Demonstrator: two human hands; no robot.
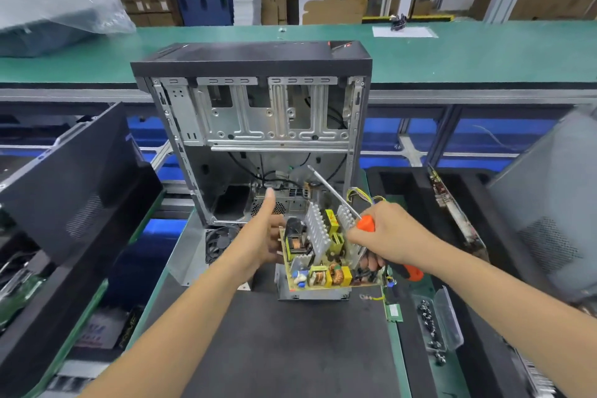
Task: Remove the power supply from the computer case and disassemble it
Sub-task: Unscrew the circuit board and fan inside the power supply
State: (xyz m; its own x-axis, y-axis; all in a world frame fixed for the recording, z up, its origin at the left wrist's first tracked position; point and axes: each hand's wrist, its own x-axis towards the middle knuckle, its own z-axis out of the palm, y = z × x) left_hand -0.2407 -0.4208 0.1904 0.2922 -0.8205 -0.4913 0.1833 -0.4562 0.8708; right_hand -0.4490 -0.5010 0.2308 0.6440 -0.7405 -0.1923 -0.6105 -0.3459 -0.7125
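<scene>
Two hands work the board [318,255], lifted in its tray [311,293] before the case [255,126]. Your left hand [263,241] grips its edge, thumb up; your right hand [384,241] holds the screwdriver [366,223] while its fingers [371,263] pull. A snagged wire could tear.

One head-worn wide-angle view looks forward and down, close over the work mat [274,333].
</scene>
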